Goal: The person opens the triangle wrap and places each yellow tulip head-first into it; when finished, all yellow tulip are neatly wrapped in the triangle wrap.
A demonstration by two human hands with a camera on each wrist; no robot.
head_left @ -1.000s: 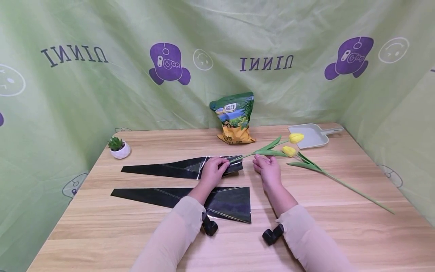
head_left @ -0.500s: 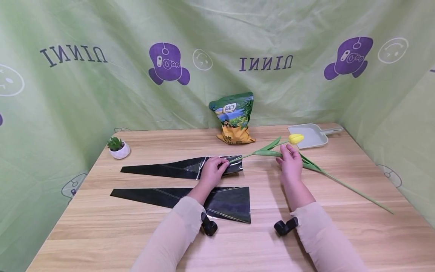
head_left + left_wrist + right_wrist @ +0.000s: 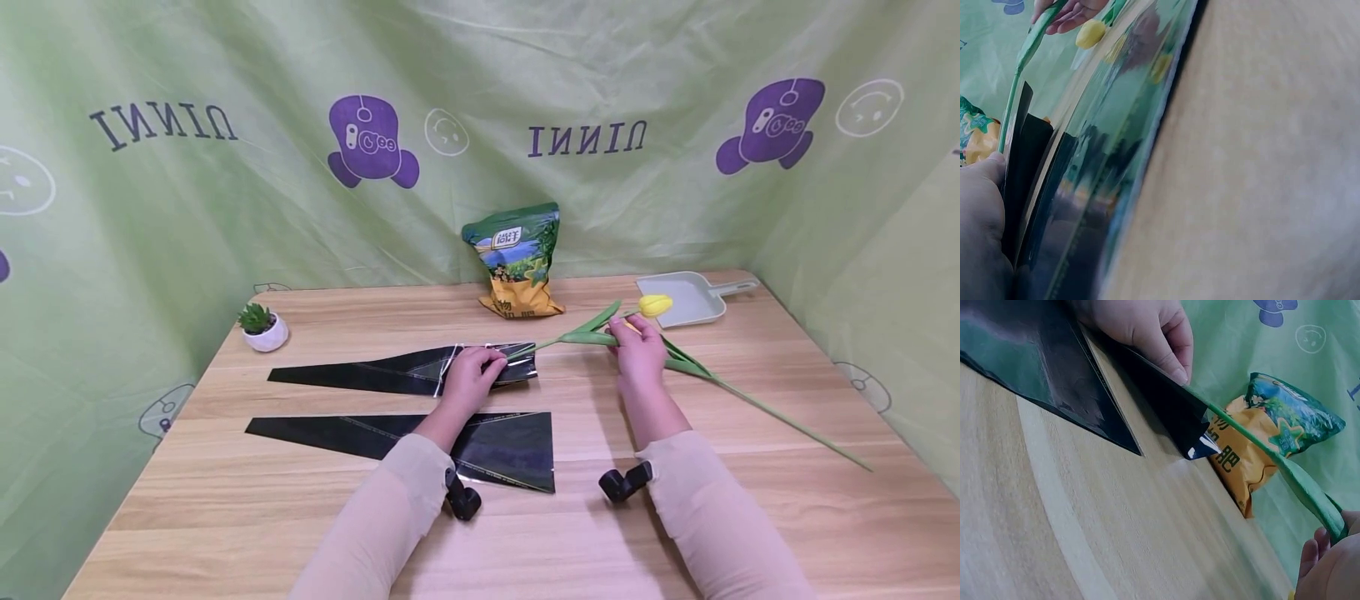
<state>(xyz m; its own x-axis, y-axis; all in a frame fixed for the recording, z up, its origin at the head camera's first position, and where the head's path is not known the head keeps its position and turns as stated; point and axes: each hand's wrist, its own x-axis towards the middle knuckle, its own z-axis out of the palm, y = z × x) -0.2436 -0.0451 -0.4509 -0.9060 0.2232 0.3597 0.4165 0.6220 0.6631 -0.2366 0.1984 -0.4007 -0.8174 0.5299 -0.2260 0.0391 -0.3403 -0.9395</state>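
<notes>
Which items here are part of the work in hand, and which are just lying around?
In use:
- far black sleeve, its mouth held by the left hand
- tulip with its stem in that sleeve, gripped by the right hand

Lying about:
- near black sleeve
- second tulip stem
- fertilizer bag
- dustpan
- potted plant
</notes>
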